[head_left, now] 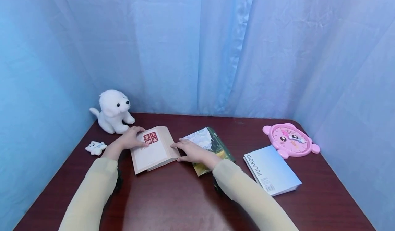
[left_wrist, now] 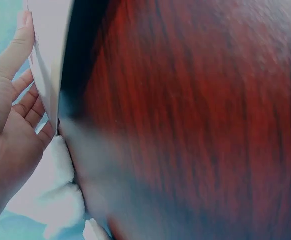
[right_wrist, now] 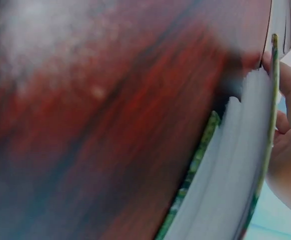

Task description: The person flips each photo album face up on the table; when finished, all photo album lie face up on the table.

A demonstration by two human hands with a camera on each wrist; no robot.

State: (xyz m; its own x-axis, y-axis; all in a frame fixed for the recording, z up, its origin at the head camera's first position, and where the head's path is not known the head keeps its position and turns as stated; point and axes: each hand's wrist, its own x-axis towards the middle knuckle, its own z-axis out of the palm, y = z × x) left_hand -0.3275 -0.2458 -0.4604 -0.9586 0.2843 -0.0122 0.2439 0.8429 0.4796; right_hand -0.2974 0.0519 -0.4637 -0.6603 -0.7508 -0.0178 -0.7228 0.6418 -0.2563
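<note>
A beige hardcover book [head_left: 154, 155] with a red square print lies on the brown table, left of centre. My left hand [head_left: 131, 140] rests at its left side, thumb on the cover beside the print and fingers spread toward the far left edge. In the left wrist view, the left thumb [left_wrist: 18, 47] and fingers lie along the cover. My right hand [head_left: 194, 152] touches the book's right edge with its fingertips, fingers loosely extended. Below that hand lies a green book with a painted landscape cover [head_left: 222, 152], partly hidden by it.
A white plush dog [head_left: 112, 111] sits behind the left hand, with a small white flat toy [head_left: 95, 147] nearby. On the right are a white-and-blue Polaroid album [head_left: 274, 171] and a pink toy clock [head_left: 291, 140]. Blue curtains [head_left: 172, 52] surround the table.
</note>
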